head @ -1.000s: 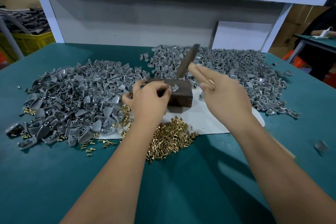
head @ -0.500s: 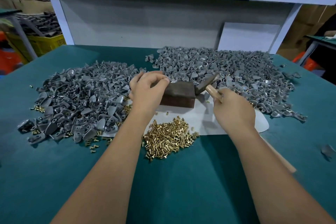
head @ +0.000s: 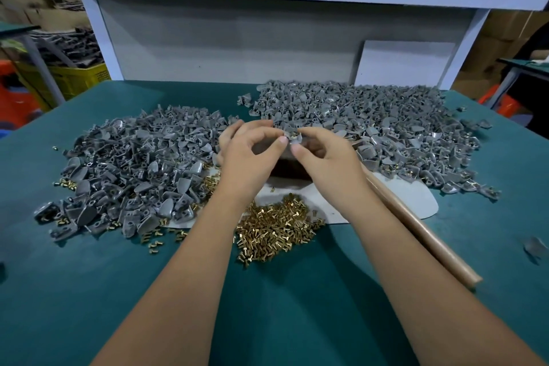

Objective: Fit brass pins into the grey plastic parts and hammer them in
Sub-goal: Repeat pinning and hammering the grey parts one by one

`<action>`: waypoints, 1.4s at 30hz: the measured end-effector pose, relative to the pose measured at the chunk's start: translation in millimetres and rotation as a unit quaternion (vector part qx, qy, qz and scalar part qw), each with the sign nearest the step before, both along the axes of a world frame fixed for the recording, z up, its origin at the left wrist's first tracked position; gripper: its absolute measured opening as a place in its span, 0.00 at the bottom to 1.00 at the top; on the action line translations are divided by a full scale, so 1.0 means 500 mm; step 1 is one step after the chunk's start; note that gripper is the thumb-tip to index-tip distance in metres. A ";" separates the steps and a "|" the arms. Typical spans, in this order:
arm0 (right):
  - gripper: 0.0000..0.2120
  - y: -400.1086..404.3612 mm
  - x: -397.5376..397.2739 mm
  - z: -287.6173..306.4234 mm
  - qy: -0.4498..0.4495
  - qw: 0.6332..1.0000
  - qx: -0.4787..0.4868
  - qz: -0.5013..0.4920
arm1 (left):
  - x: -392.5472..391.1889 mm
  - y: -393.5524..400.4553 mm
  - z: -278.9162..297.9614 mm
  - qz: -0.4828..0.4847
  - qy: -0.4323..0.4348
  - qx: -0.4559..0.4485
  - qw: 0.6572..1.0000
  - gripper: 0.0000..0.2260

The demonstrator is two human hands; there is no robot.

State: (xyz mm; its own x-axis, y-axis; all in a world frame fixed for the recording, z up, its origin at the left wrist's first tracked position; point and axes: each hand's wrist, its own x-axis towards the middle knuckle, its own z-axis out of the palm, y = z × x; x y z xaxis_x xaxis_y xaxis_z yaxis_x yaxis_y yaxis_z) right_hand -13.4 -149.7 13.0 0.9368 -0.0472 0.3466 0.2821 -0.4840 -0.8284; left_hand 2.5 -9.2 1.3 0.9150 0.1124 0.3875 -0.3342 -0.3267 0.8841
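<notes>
Head | left hand (head: 252,154), right hand (head: 323,157): narrow grip, pinching one grey part (head: 292,137) (brass showing)

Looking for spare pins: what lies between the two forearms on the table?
In the head view, the brass pin pile lies between the forearms, partly on the white sheet, with bare green table nearer the person.

left hand (head: 249,154) + right hand (head: 323,157): pinch one grey part (head: 293,137) with brass in it, above dark block (head: 289,170) | brass pins (head: 276,229): heap near forearms | hammer handle (head: 421,232): flat on green table (head: 89,291)
</notes>
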 end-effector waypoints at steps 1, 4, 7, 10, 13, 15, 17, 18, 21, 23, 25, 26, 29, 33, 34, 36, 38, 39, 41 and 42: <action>0.13 0.006 0.009 0.004 0.002 1.000 -0.003 0.001 | 0.000 0.000 -0.002 0.002 -0.003 0.003 1.000 0.07; 0.09 0.008 0.045 0.027 0.039 0.999 0.005 0.005 | 0.004 0.006 -0.007 0.012 -0.006 0.010 1.000 0.06; 0.12 -0.017 0.089 0.054 0.035 0.998 0.032 -0.041 | 0.006 0.001 -0.013 0.016 0.024 0.050 0.998 0.12; 0.25 -0.066 0.131 0.064 0.045 0.975 0.012 -0.218 | 0.006 -0.010 -0.018 0.012 0.045 0.070 0.996 0.15; 0.33 -0.086 0.138 0.044 0.078 0.945 -0.087 -0.306 | 0.011 -0.012 -0.019 0.007 0.045 0.072 0.996 0.16; 0.32 -0.066 0.123 0.027 0.044 0.947 -0.112 -0.297 | 0.015 -0.010 -0.021 -0.002 0.041 0.066 0.997 0.17; 0.29 -0.031 0.101 0.014 -0.011 0.953 -0.125 -0.275 | 0.020 -0.009 -0.020 -0.011 0.037 0.040 0.998 0.18; 0.26 -0.009 0.087 0.007 -0.042 0.955 -0.131 -0.264 | 0.021 -0.006 -0.019 -0.012 0.034 0.026 0.999 0.18; 0.21 0.054 0.041 -0.010 -0.116 0.961 -0.155 -0.200 | 0.023 0.017 -0.009 0.040 0.031 0.014 0.999 0.20; 0.18 0.083 0.013 -0.020 -0.137 0.968 -0.172 -0.118 | 0.022 0.048 -0.001 0.107 0.043 0.019 0.993 0.22; 0.13 0.099 -0.008 -0.027 -0.128 0.973 -0.191 -0.016 | 0.023 0.086 0.004 0.185 0.075 0.080 0.976 0.24; 0.12 0.103 -0.017 -0.030 -0.117 0.970 -0.212 0.030 | 0.021 0.103 0.006 0.216 0.110 0.141 0.960 0.23; 0.16 0.110 -0.031 -0.047 -0.082 0.932 -0.334 0.114 | 0.013 0.132 0.008 0.241 0.222 0.294 0.898 0.14; 0.19 0.114 -0.036 -0.056 -0.063 0.893 -0.423 0.139 | 0.005 0.137 -0.003 0.245 0.225 0.334 0.882 0.11; 0.18 0.115 -0.037 -0.054 -0.067 0.896 -0.414 0.144 | 0.005 0.139 -0.004 0.247 0.215 0.333 0.884 0.13; 0.14 0.118 -0.040 -0.049 -0.069 0.903 -0.391 0.163 | 0.006 0.143 -0.005 0.248 0.193 0.325 0.892 0.15; 0.10 0.125 -0.045 -0.045 -0.053 0.910 -0.368 0.183 | 0.008 0.146 -0.008 0.246 0.172 0.313 0.901 0.17; 0.08 0.128 -0.046 -0.045 -0.045 0.913 -0.359 0.188 | 0.008 0.146 -0.010 0.246 0.163 0.305 0.905 0.18; 0.06 0.134 -0.050 -0.045 -0.039 0.916 -0.350 0.191 | 0.010 0.148 -0.013 0.248 0.153 0.293 0.911 0.19; 0.05 0.136 -0.052 -0.045 -0.040 0.916 -0.351 0.190 | 0.011 0.149 -0.013 0.251 0.149 0.290 0.911 0.19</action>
State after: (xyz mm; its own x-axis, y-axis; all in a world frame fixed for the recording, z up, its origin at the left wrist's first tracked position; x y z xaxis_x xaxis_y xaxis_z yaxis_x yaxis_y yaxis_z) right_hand -39.2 -81.9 -9.7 0.8095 0.5378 0.2354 0.5870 -0.7434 -0.3205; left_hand 7.8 65.5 -5.4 0.8789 0.4010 0.2583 0.2127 -0.8142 0.5402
